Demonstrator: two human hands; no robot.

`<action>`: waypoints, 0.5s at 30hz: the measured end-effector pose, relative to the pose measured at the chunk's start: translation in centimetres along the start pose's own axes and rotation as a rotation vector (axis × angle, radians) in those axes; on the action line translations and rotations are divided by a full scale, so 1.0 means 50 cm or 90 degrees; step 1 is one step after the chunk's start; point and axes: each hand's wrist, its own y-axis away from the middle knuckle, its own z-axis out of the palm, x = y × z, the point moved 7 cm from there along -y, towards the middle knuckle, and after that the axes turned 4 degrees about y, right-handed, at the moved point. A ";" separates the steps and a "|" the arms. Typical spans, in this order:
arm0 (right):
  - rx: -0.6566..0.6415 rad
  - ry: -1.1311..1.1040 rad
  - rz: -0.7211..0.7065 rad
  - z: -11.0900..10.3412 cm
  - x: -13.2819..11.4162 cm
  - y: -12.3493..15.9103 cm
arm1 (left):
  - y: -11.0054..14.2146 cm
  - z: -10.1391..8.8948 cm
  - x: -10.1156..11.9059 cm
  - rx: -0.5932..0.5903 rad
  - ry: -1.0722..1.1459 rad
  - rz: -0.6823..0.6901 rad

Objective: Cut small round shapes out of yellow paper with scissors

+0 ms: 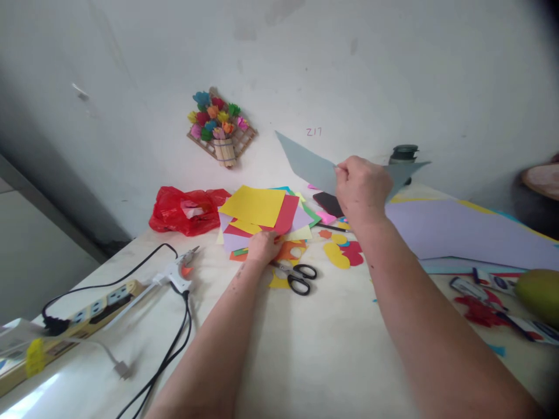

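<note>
A grey-blue sheet of paper (308, 164) is pinched by my right hand (364, 187), raised over the table's back part; the sheet bends and sticks out on both sides of the fist. My left hand (264, 247) is closed at the front edge of the stack of coloured paper, by a red sheet (287, 212); its fingertips are partly hidden. A yellow sheet (253, 205) lies on top of that stack. Just right of my left hand, scissors (301, 278) with black handles lie on yellow and orange cut scraps. Yellow and red paper cutouts (337, 255) lie further right.
At left are a red plastic bag (187, 212), a white glue gun (178, 273) with its cord, and a power strip (105, 302). Large lilac sheets (463, 230), glue tubes (493, 282) and a green round object (539, 294) lie right. A flower decoration (222, 125) hangs on the wall.
</note>
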 end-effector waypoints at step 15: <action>-0.259 -0.177 -0.103 0.176 -0.075 0.105 | 0.017 -0.025 -0.004 0.074 0.112 0.041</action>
